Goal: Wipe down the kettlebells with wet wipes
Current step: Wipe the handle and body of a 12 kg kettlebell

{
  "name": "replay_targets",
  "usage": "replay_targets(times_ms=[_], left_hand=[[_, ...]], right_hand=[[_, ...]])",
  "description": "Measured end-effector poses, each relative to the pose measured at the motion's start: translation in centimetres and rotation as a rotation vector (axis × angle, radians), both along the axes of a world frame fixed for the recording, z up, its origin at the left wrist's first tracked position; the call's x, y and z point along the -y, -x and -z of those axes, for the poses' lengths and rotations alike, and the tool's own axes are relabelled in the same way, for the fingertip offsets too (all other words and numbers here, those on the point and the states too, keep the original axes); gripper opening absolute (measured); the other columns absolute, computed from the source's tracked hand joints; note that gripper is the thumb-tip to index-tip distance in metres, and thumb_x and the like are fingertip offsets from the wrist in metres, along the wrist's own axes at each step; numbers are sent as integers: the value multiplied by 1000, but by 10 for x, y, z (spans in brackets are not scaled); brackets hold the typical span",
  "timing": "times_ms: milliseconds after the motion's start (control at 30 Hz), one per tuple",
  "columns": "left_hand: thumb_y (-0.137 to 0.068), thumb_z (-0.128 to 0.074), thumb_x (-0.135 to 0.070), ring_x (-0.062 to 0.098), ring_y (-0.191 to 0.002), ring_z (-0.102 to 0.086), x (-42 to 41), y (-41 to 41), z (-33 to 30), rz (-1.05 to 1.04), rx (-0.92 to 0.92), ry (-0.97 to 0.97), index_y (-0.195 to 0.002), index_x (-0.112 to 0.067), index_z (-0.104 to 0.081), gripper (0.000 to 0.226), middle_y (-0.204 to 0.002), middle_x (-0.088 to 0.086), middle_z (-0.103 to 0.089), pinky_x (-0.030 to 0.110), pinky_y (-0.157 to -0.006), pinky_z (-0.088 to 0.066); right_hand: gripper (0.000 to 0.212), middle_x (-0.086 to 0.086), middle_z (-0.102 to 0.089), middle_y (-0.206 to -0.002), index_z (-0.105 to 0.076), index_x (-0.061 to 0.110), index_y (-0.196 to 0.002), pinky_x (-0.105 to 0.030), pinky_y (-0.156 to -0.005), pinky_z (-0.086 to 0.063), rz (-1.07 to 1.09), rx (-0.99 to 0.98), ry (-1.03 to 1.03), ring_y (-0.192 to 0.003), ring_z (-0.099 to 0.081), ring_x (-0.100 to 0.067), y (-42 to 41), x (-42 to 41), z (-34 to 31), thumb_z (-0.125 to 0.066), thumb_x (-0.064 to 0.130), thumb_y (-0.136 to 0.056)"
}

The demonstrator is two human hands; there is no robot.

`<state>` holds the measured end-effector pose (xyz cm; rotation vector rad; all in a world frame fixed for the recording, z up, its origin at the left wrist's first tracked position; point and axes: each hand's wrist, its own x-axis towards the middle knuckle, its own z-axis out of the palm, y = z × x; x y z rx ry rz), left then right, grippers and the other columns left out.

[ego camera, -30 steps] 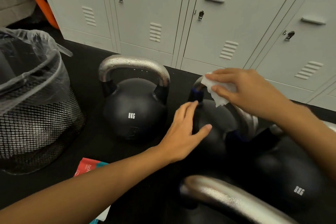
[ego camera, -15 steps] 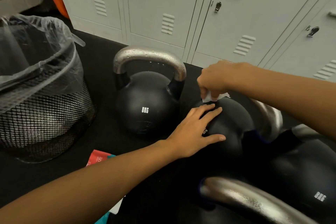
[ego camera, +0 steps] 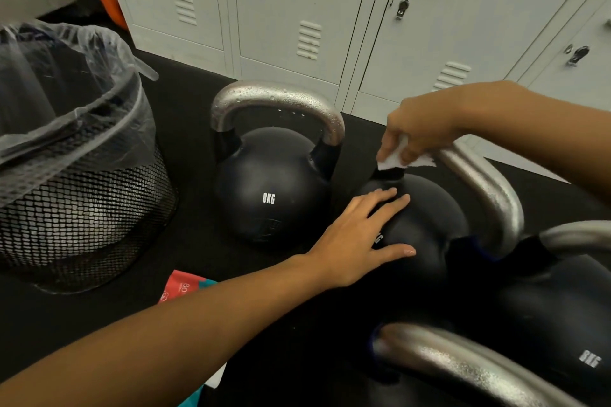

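Several black 8KG kettlebells with silver handles stand on the black floor. My left hand (ego camera: 360,238) lies flat with straight fingers on the ball of the middle kettlebell (ego camera: 426,225). My right hand (ego camera: 420,132) pinches a white wet wipe (ego camera: 393,160) and holds it against the left foot of that kettlebell's handle. To the left stands another kettlebell (ego camera: 271,188), its handle beaded with droplets. A third kettlebell (ego camera: 555,317) sits at the right, and a fourth kettlebell's handle (ego camera: 463,363) shows at the bottom.
A black mesh bin (ego camera: 82,208) lined with a clear plastic bag stands at the left. A red and teal wipes pack (ego camera: 185,287) lies on the floor, partly under my left forearm. Grey lockers (ego camera: 297,10) line the back.
My right hand has slid the wipe from the top of the handle down to its left foot. My left hand has moved further onto the ball. The view has shifted a little.
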<state>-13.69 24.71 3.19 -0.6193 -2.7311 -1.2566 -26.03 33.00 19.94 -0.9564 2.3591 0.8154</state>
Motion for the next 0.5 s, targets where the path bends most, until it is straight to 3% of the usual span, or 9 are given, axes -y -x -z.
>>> replay_targets(times_ms=[67,167,233,333,400,500], left_hand=[[-89,-61,-46,13,-142,-16,0,0,2,-4,-19,2,-149,-24,-30,72,-155,-3,-25,31,-115,-21],[-89,-60,-46,13,-142,-16,-1,-1,4,-10,-43,0,-149,-24,-31,71,-155,-3,-26,30,-115,-21],[-89,-61,-46,13,-142,-17,-1,-1,5,-17,-49,-8,-149,-23,-31,71,-155,-3,-27,31,-115,-22],[-89,-60,-47,13,-142,-17,-1,0,6,-14,-48,-5,-149,-23,-31,71,-155,-3,-26,32,-116,-22],[-89,-60,-47,13,-142,-17,-1,0,5,-13,-43,-4,-149,-24,-30,71,-155,-4,-26,32,-116,-22],[-89,-60,-47,12,-142,-16,-1,0,5,-14,-38,1,-149,-24,-30,71,-155,-4,-26,29,-116,-19]], right_hand=[[40,8,-62,-122,-59,43,-129,-28,-89,-45,-105,-24,-73,-105,-56,-18,-4,1,6,-59,22,-94],[28,10,-64,-109,-62,43,-121,-31,-83,-52,-260,-105,-126,-102,-59,-19,-9,4,16,-59,35,-94],[26,3,-65,-109,-63,35,-120,-35,-84,-54,-344,-142,-201,-106,-60,-23,-11,6,24,-59,30,-95],[21,0,-59,-81,-68,18,-101,-33,-77,-54,-320,-197,-194,-91,-63,-24,-10,10,37,-53,32,-95],[22,0,-63,-84,-70,18,-102,-31,-71,-55,-346,-229,-211,-85,-65,-24,-10,14,41,-57,34,-94],[32,2,-65,-109,-64,30,-120,-27,-62,-46,-373,-216,-289,-96,-63,-21,-9,19,38,-69,32,-89]])
